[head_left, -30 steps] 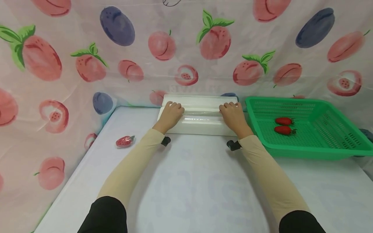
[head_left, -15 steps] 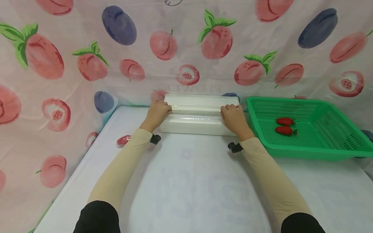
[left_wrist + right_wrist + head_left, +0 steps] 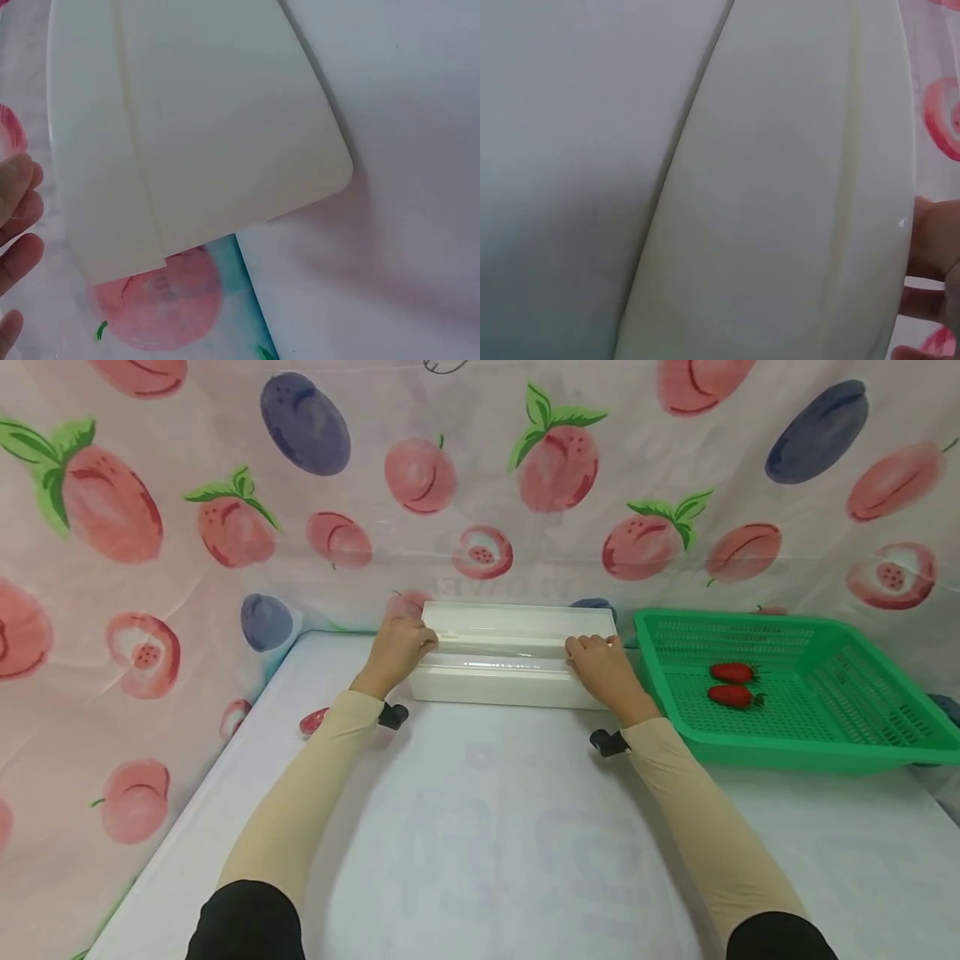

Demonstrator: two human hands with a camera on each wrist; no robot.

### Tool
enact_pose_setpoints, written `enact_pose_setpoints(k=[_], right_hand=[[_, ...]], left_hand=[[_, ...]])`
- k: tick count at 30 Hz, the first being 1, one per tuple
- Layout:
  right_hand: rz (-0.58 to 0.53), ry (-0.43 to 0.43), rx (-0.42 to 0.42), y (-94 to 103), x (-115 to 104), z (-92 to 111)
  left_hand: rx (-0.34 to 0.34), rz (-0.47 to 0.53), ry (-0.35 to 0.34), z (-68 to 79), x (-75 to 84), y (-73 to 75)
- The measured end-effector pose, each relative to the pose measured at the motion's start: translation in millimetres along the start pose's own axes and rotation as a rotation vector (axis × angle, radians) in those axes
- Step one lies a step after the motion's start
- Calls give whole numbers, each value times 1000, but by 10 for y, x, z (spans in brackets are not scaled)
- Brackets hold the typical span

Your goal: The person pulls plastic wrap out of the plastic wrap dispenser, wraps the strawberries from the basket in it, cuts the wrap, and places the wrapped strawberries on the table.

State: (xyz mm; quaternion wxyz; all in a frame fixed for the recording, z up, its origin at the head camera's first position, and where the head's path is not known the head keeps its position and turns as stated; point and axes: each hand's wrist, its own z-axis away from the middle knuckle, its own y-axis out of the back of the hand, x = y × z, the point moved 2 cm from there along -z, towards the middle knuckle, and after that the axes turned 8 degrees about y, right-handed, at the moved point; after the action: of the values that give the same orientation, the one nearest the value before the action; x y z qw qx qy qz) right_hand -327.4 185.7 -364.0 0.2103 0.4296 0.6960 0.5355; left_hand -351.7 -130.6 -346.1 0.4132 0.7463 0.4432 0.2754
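Observation:
A white cling film dispenser (image 3: 510, 685) lies against the back wall with its lid (image 3: 517, 617) raised. Clear cling film (image 3: 502, 649) stretches across its opening, hard to make out. At the left end my left hand (image 3: 399, 647) pinches the film's edge; in the left wrist view its thumb and fingertips (image 3: 21, 169) meet beside the box. My right hand (image 3: 597, 662) pinches the film near the right end, its fingers (image 3: 926, 232) partly behind the box in the right wrist view.
To the right stands a green basket (image 3: 795, 747) with two red strawberries (image 3: 731, 673) inside. A shiny red strawberry (image 3: 311, 722) lies at the left on the white table (image 3: 487, 827), partly hidden by my left sleeve. A fruit-print cloth (image 3: 480, 477) hangs behind.
My left hand has shifted left along the box to its left end, and its sleeve now covers part of the left strawberry. My right hand has stayed almost in place.

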Motion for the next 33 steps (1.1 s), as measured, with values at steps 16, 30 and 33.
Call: enact_pose_setpoints(k=[16,30,33], right_hand=[[52,-172,15,179,59,28],[164,-219,325,142,46,66],[174,-225,388,163,52,49]], left_hand=[[22,-25,-17,25,-54,26],[264,-138,-5,77,11,87],[286,-152,31,82,18,123]])
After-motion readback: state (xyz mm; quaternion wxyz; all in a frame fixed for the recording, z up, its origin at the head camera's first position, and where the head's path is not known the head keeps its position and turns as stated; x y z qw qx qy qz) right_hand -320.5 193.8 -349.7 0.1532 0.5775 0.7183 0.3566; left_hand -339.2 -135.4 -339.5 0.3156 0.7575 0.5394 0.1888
